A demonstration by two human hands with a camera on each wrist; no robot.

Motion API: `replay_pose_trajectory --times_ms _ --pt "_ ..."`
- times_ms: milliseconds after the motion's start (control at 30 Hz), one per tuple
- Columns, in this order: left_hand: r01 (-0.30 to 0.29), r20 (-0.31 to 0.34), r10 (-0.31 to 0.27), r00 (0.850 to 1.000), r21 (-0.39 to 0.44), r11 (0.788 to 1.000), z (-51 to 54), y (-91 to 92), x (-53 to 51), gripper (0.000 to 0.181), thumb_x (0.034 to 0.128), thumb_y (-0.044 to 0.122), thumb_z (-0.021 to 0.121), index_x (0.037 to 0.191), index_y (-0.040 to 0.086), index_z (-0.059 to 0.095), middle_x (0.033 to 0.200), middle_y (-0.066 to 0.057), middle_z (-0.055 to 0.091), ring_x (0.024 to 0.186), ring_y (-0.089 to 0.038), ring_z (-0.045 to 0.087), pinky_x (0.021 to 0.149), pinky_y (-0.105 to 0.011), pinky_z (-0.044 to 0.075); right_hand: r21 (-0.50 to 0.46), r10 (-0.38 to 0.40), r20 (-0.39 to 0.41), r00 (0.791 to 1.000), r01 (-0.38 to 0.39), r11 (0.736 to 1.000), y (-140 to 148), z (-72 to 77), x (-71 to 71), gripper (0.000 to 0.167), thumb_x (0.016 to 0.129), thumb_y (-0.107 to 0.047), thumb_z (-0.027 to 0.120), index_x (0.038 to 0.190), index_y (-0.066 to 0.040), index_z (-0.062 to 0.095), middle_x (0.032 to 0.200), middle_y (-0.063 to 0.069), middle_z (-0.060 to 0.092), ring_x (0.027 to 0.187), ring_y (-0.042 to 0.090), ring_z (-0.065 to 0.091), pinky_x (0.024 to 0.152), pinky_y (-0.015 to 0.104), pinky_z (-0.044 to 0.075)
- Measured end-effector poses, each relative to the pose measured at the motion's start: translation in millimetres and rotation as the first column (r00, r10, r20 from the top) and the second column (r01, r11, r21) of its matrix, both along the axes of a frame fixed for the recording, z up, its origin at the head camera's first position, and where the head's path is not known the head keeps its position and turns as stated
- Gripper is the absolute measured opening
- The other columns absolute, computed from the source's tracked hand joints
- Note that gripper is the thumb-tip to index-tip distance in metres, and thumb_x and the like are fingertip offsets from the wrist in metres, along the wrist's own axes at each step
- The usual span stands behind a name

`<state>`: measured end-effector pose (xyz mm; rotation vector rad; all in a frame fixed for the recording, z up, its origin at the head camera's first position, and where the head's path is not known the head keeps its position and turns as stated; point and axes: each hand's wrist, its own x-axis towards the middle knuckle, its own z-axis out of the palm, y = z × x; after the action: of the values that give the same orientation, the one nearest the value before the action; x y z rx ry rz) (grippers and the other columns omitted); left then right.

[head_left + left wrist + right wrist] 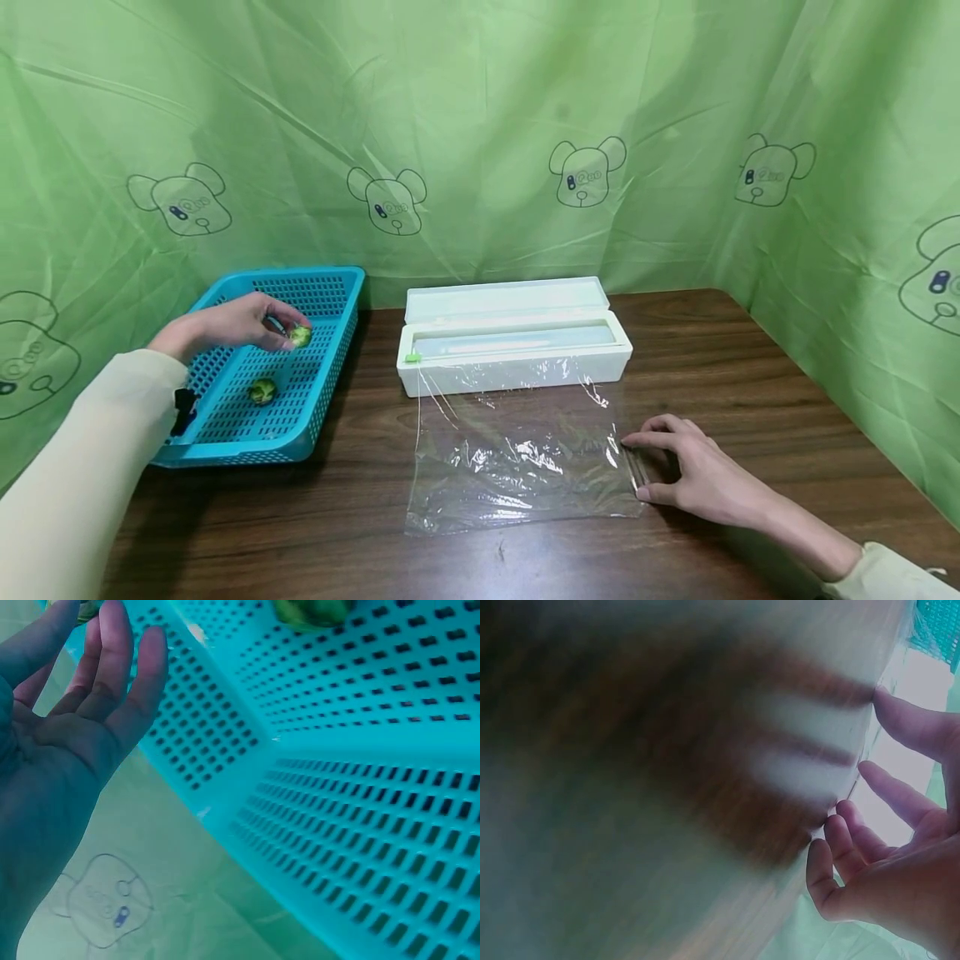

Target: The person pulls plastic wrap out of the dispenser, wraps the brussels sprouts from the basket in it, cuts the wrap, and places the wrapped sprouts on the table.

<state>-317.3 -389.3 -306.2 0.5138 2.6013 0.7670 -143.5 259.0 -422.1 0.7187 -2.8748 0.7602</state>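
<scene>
Above the blue basket (348, 358), my left hand (240, 321) pinches a small Brussels sprout (301, 336) between thumb and fingertips. A second Brussels sprout (262, 391) lies on the basket floor; part of it also shows in the left wrist view. A sheet of clear plastic wrap (517, 467) stretches toward me from a white dispenser box (517, 371) and lies on the table. My right hand (705, 475) rests its fingertips on the right edge of the wrap, thumb and forefinger apart. The right wrist view shows those fingers (896, 791) spread against the tabletop.
The dispenser's lid (506, 300) stands raised at the back, with a small green piece (413, 357) at the box's left end. A green printed curtain (480, 125) encloses the back and sides of the dark wooden table (360, 517).
</scene>
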Motion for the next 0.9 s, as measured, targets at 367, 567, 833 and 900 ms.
replay_pose_trajectory --times_ms 367,567,833,900 --pt "0.045 -0.048 -0.043 0.998 0.033 0.998 16.6 18.7 11.5 0.050 0.0964 0.014 0.079 0.141 -0.002 0.063 0.126 -0.014 0.070 0.112 -0.030 0.066 0.083 -0.035 0.059 0.002 0.001 -0.011 1.000 -0.001 1.000 0 -0.2 0.3 0.060 0.071 -0.034 0.098 0.125 -0.019 0.076 0.123 0.000 0.059 0.116 0.029 0.055 0.092 0.056 0.049" --pt "0.053 -0.094 -0.051 0.994 0.025 0.998 23.9 26.3 21.3 0.048 0.0968 0.016 0.078 0.141 0.001 0.065 0.129 -0.013 0.070 0.113 -0.029 0.067 0.084 -0.037 0.058 -0.007 0.012 -0.015 1.000 -0.012 1.000 1 -0.2 0.1 0.059 0.072 -0.034 0.097 0.125 -0.018 0.076 0.122 0.000 0.059 0.115 0.029 0.055 0.092 0.056 0.049" --pt "0.075 -0.166 -0.069 0.984 0.035 0.997 35.7 42.4 44.6 0.044 0.0960 0.015 0.079 0.138 0.007 0.068 0.124 -0.006 0.073 0.106 -0.023 0.069 0.080 -0.032 0.056 -0.003 0.000 -0.013 1.000 0.000 1.000 1 -0.1 0.6 0.059 0.072 -0.034 0.097 0.125 -0.019 0.076 0.122 -0.003 0.059 0.115 0.026 0.054 0.091 0.054 0.049" --pt "0.089 -0.186 -0.080 0.979 0.038 0.995 36.2 46.9 50.6 0.043 0.0955 0.014 0.080 0.137 0.007 0.069 0.119 -0.004 0.074 0.102 -0.021 0.069 0.075 -0.032 0.055 -0.006 0.006 -0.009 1.000 -0.006 1.000 1 0.2 0.0 0.060 0.072 -0.035 0.097 0.126 -0.018 0.076 0.122 -0.001 0.059 0.115 0.028 0.054 0.091 0.055 0.049"
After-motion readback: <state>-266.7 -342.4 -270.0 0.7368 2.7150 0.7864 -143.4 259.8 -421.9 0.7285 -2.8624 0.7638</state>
